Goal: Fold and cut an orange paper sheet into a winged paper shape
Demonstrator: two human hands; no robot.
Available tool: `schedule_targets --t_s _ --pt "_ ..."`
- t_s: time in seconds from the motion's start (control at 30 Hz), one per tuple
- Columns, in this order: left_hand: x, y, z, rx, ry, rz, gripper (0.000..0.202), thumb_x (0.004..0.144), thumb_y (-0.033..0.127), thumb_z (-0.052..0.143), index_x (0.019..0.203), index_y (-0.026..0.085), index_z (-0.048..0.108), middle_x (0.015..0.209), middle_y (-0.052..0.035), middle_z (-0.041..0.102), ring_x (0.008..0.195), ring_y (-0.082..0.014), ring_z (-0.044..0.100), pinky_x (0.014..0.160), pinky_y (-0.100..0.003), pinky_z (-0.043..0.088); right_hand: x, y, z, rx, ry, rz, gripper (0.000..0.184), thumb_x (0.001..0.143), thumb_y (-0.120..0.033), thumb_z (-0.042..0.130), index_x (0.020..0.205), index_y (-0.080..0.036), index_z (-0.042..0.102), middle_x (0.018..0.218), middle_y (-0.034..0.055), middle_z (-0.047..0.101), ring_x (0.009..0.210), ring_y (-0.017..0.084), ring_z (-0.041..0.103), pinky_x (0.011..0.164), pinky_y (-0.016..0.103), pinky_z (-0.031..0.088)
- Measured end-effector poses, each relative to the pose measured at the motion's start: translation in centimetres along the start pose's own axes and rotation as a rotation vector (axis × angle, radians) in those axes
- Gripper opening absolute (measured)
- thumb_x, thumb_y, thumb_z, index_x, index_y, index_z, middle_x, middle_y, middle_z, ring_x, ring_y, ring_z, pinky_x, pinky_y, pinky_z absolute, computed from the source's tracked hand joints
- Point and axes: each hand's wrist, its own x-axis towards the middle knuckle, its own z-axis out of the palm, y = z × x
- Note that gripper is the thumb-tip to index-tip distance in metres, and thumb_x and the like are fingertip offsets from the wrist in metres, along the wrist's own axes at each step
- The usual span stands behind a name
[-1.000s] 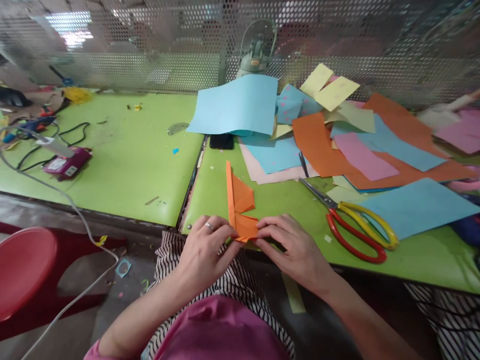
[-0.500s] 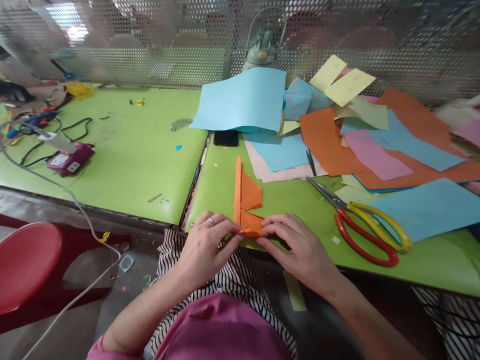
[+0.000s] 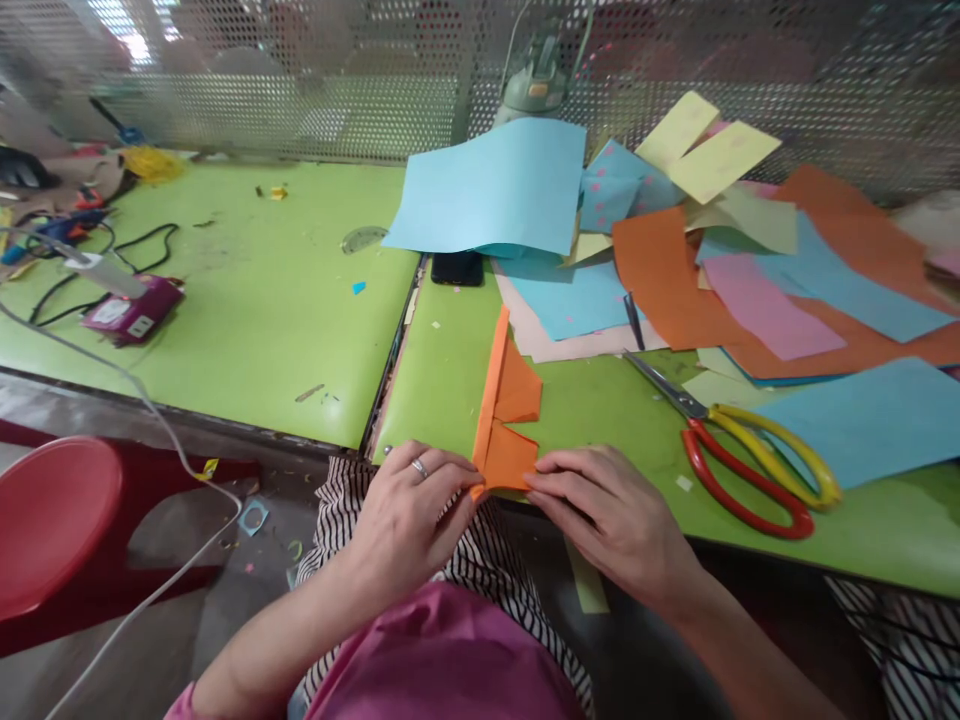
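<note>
A folded piece of orange paper (image 3: 511, 455) lies at the table's front edge, with a narrow folded strip along its left side and a V-shaped notch on its right. My left hand (image 3: 416, 515) pinches the paper's lower left corner between thumb and fingers; a ring is on one finger. On the opposite side, my right hand (image 3: 611, 515) pinches the lower right corner. Scissors (image 3: 705, 415) with one red and one yellow handle lie spread on the table to the right of my right hand.
Several sheets of coloured paper (image 3: 667, 280) lie in a heap at the back right. Under a blue sheet (image 3: 495, 190) a black phone (image 3: 457, 268) peeks out. At left are a purple power adapter (image 3: 135, 308), a white cable and a red stool (image 3: 56, 520).
The orange paper has tilted so its far end leans right, and its near edge has come slightly closer to me. Both hands keep their pinch on its lower corners.
</note>
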Motion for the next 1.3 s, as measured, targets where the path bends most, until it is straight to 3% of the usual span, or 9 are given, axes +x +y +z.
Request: schedule_targets --t_s 0.13,0.43,0.7,0.87,1.07,1.3 --pt "0.9 0.2 0.0 0.082 -0.009 -0.066 0.018 0.095 0.024 0.050 0.081 0.017 0.059 0.085 -0.0056 0.066 0.077 -0.0178 0.057 0.074 -0.035 0.048 0.0 -0.5 0.1 -0.017 0.012 0.075 0.007 0.088 -0.021 0.061 0.092 -0.023 0.066 0.090 0.0039 0.069 0.080 0.017 0.060 0.073 0.034 0.046" --pt "2.1 0.4 -0.9 0.061 -0.153 -0.167 0.021 0.095 0.029 0.051 0.078 0.018 0.058 0.089 -0.0052 0.064 0.079 -0.0194 0.056 0.073 -0.037 0.049 -0.3 -2.3 1.3 -0.040 0.123 0.271 0.008 0.090 -0.028 0.057 0.085 -0.024 0.062 0.095 0.0043 0.067 0.090 0.021 0.061 0.080 0.039 0.041" --pt "2.4 0.3 -0.7 0.077 -0.147 -0.217 0.021 0.095 0.029 0.050 0.078 0.018 0.057 0.082 -0.0026 0.061 0.073 -0.0163 0.057 0.065 -0.032 0.046 -0.1 -2.4 1.9 -0.081 0.126 0.280 0.012 0.088 -0.027 0.059 0.078 -0.023 0.055 0.100 0.0064 0.066 0.093 0.022 0.059 0.080 0.040 0.041" --pt "2.4 0.3 -0.4 0.137 -0.127 -0.192 0.019 0.094 0.029 0.050 0.078 0.018 0.054 0.081 -0.0021 0.059 0.071 -0.0156 0.057 0.063 -0.030 0.046 0.1 -2.4 1.9 -0.063 0.123 0.306 0.012 0.087 -0.029 0.059 0.076 -0.024 0.056 0.099 0.0056 0.067 0.092 0.023 0.061 0.081 0.040 0.042" --pt "2.2 0.1 -0.3 0.147 -0.060 -0.172 0.014 0.094 0.033 0.052 0.101 0.021 0.058 0.096 -0.0039 0.059 0.071 -0.0143 0.058 0.057 -0.027 0.047 -0.1 -2.3 1.9 -0.046 0.138 0.298 0.002 0.087 -0.027 0.060 0.086 -0.025 0.060 0.099 0.0049 0.067 0.091 0.022 0.061 0.081 0.039 0.044" --pt "1.8 -0.5 0.2 0.064 -0.050 -0.033 0.020 0.097 0.028 0.048 0.100 0.022 0.067 0.098 -0.0043 0.064 0.080 -0.0159 0.063 0.069 -0.031 0.053 -0.2 -2.1 1.8 -0.069 0.111 0.219 0.012 0.089 -0.023 0.059 0.100 -0.025 0.063 0.099 0.0053 0.066 0.091 0.020 0.060 0.077 0.038 0.045"
